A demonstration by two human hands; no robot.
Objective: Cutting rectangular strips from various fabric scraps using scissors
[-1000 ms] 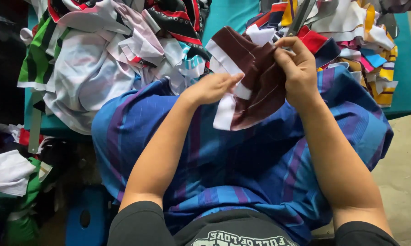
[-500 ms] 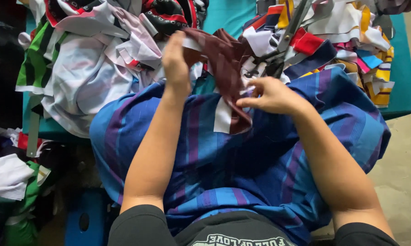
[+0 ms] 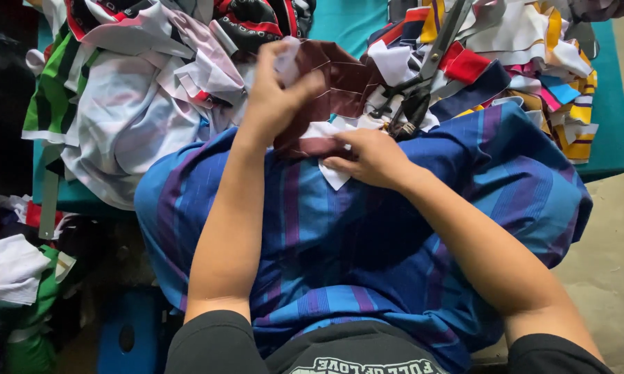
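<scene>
We hold a maroon cloth piece with white trim above our lap's blue striped fabric. Our left hand pinches its top edge; our right hand pinches the lower edge, just beside scissors.

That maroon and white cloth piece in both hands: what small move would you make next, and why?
Probably draw the hands apart to pull the maroon and white cloth piece flat. The left hand pinches its upper edge, lifted, while the right hand presses its white lower corner onto the blue striped cloth over the lap. The piece looks creased between them. Scissors lie beside the right hand.
</scene>
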